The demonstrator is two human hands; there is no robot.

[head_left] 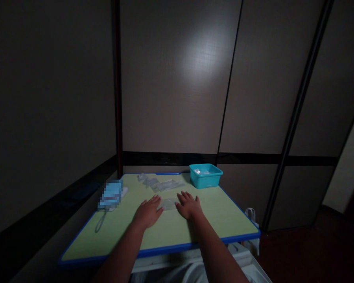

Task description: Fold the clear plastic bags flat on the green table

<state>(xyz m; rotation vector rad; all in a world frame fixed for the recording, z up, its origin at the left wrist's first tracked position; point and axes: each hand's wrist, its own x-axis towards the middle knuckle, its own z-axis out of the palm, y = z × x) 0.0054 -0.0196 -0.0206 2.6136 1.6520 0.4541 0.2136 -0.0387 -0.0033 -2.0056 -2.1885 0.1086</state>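
My left hand (149,211) lies flat on a green table (120,232) with a blue rim, fingers stretched out. My right hand (189,205) also rests flat, fingers spread. Between the two hands lies a small clear plastic bag (168,203); the fingertips of both hands touch its ends. Neither hand grips anything. Several more clear plastic bags (162,184) lie in a loose row farther back on the table.
A teal plastic tub (205,175) with something clear inside stands at the table's far right corner. A blurred blue object (111,194) with a cord sits near the left edge. Dark panelled walls close in behind and on the left.
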